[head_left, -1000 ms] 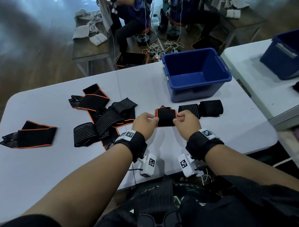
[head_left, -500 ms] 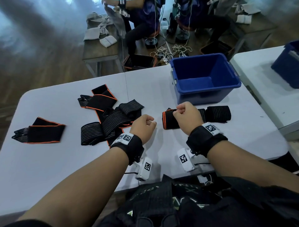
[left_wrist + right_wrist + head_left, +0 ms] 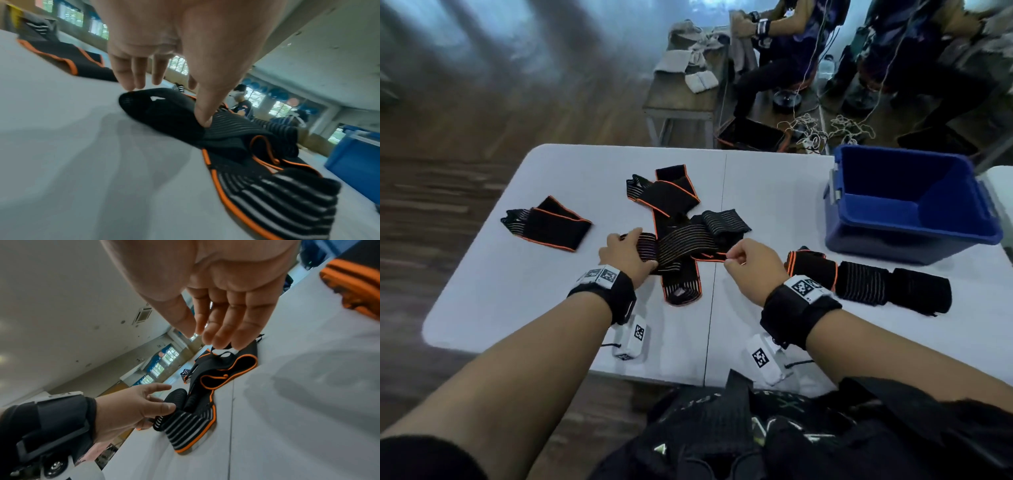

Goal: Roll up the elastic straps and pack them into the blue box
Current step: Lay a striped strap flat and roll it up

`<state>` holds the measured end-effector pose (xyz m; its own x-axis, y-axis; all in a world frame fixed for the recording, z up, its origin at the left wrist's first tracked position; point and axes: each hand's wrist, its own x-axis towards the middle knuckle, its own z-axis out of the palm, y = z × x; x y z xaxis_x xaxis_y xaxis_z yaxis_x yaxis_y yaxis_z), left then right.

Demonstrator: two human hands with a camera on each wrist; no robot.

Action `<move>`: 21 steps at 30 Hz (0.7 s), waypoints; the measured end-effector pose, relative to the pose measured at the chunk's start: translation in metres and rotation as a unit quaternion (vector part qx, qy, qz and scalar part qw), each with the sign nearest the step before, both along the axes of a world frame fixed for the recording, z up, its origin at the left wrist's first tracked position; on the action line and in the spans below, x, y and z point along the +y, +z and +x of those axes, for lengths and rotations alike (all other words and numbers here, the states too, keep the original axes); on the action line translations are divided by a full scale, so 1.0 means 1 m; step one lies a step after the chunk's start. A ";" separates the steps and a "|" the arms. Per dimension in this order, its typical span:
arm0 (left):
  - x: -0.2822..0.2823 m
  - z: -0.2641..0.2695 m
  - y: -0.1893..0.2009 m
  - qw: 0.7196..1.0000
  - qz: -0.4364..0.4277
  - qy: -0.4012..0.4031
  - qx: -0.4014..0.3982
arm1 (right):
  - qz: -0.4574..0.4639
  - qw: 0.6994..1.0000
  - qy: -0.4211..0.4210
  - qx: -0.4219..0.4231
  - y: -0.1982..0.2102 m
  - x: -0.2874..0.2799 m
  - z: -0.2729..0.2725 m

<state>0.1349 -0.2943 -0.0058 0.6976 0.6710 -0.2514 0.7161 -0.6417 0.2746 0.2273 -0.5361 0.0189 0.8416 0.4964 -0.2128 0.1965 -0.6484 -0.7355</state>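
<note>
Several black elastic straps, some striped, some orange-edged, lie tangled in a pile (image 3: 685, 240) on the white table (image 3: 774, 195). My left hand (image 3: 645, 248) (image 3: 170, 104) spans the near end of a striped strap (image 3: 643, 245) (image 3: 164, 110): the thumb presses on it, and straight fingers touch its far edge. My right hand (image 3: 727, 258) (image 3: 205, 339) hovers over an orange-edged strap (image 3: 717, 255) (image 3: 232, 368), fingers together, holding nothing. Three rolled straps (image 3: 863, 282) lie in a row to my right. The blue box (image 3: 907, 202) stands at the back right.
One folded orange-edged strap (image 3: 548, 224) lies apart at the left, another (image 3: 664, 195) behind the pile. Bare tabletop runs along the near edge. Beyond the table stands a bench (image 3: 681, 99) with grey cloths, seated people and cables on the floor.
The orange-edged roll that both hands held now lies beside the two other rolls. Both hands have let go and moved left to the pile, and my view has turned left.
</note>
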 end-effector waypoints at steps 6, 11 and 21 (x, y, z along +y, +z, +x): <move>0.008 -0.024 -0.002 0.998 -0.041 -0.010 -0.044 | -0.019 0.997 0.069 -0.014 -0.006 0.026 -0.008; 0.011 -0.036 0.010 0.987 -0.079 0.065 -0.122 | -0.021 0.995 0.097 -0.001 -0.003 0.046 -0.011; 0.006 -0.057 0.042 0.888 -0.321 0.116 -0.308 | 0.058 0.988 0.116 0.079 0.001 0.085 -0.030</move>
